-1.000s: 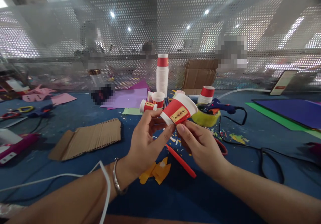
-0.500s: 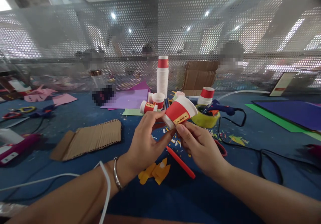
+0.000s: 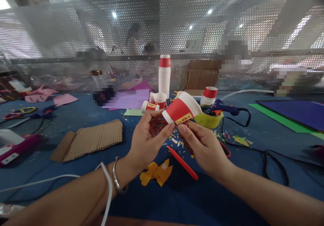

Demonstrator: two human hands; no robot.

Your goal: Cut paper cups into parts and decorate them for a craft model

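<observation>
A red and white paper cup (image 3: 178, 109) with a yellow printed label lies tilted on its side in the air between my hands, its wide end to the right. My left hand (image 3: 149, 135) grips it near the narrow base, thumb below and fingers behind. With thumb and fingertips, my right hand (image 3: 204, 145) pinches its lower edge by the label. Below the hands, a red marker-like stick (image 3: 182, 162) and orange paper pieces (image 3: 158, 172) rest on the blue table (image 3: 141, 202). Behind the cup stand smaller paper cups (image 3: 160, 99) and a tall cup stack (image 3: 164, 79).
To the left lies a piece of corrugated cardboard (image 3: 93, 140). A blue glue gun (image 3: 224, 107) rests on a yellow tape roll (image 3: 209, 119), its black cord (image 3: 265, 151) running right. Coloured sheets (image 3: 286, 116) lie at right. A white cable (image 3: 107, 185) crosses my left forearm.
The cup has turned slightly, tipping further onto its side, and its label has rotated lower. My left thumb has shifted up toward the cup's base. Both hands stay on it.
</observation>
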